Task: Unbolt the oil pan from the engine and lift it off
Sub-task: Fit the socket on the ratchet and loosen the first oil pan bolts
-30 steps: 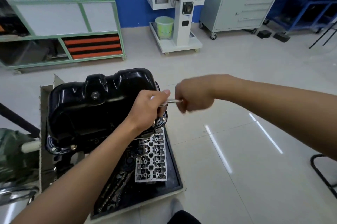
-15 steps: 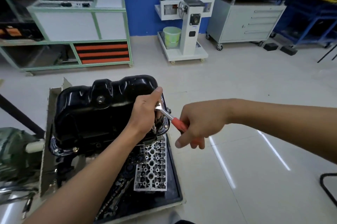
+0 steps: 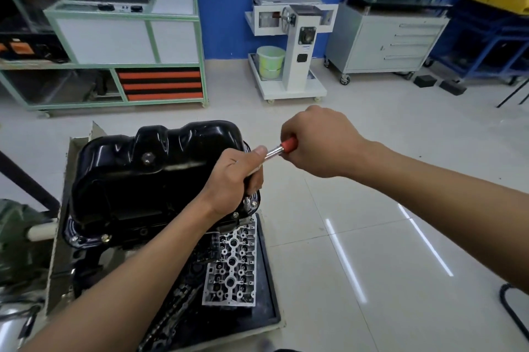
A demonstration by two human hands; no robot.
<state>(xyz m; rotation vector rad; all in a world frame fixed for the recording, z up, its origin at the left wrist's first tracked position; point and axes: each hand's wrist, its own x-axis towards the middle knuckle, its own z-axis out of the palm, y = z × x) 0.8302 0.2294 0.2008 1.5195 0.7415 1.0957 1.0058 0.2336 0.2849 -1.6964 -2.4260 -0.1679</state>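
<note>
A glossy black oil pan (image 3: 137, 177) sits upside up on the engine, its flange holding visible bolts along the near edge (image 3: 105, 237). My left hand (image 3: 234, 180) grips the head end of a ratchet wrench (image 3: 273, 151) over the pan's right flange corner, where a socket meets a bolt (image 3: 246, 201). My right hand (image 3: 320, 142) is wrapped round the wrench's red handle, raised to the right of the pan. The wrench head itself is hidden under my left fingers.
Below the pan a black tray (image 3: 269, 280) holds a silver cylinder head (image 3: 233, 265) and a chain. A green-framed shelf (image 3: 120, 36), a white machine stand (image 3: 294, 48) with a green bucket, and a grey drawer cabinet (image 3: 386, 42) stand at the far wall.
My right hand has swung the red handle from low and near me up and away, back to the far side. My left hand has stayed on the wrench head.
</note>
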